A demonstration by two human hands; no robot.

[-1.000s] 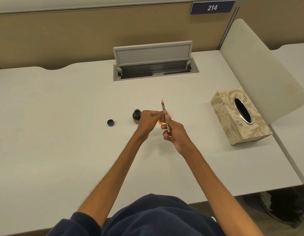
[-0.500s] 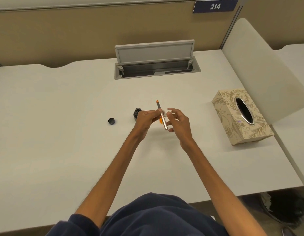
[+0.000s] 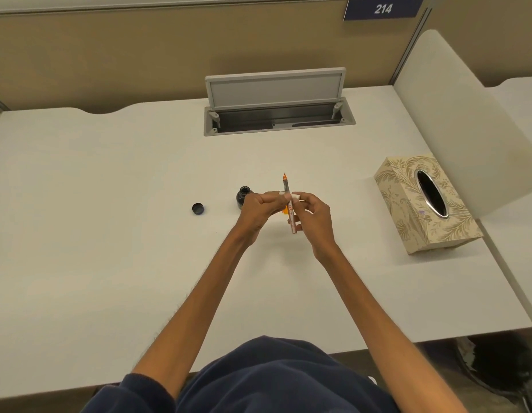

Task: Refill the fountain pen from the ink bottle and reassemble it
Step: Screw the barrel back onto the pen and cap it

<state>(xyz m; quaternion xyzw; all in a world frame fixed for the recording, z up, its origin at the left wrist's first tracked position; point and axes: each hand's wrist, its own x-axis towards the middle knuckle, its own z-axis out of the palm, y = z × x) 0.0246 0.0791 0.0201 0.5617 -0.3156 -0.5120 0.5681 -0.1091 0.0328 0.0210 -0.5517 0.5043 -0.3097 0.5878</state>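
The slim fountain pen (image 3: 290, 210) is held above the white desk (image 3: 109, 234), its orange tip pointing away from me. My left hand (image 3: 257, 211) pinches it at mid-length from the left. My right hand (image 3: 314, 222) pinches the same spot from the right, with a small white scrap (image 3: 296, 197) at the fingertips. An orange part (image 3: 284, 212) shows just under my left fingers, mostly hidden. The open ink bottle (image 3: 243, 195) stands directly left of my left hand. Its dark cap (image 3: 198, 208) lies on the desk further left.
A patterned tissue box (image 3: 408, 210) sits at the right. A cable tray with a raised grey lid (image 3: 273, 90) is set into the desk at the back. A curved white divider (image 3: 455, 120) stands behind the tissue box.
My right hand let go of the pen's lower end, spread, and now pinches the pen at mid-length. The pen tilted left and has come back nearly upright.
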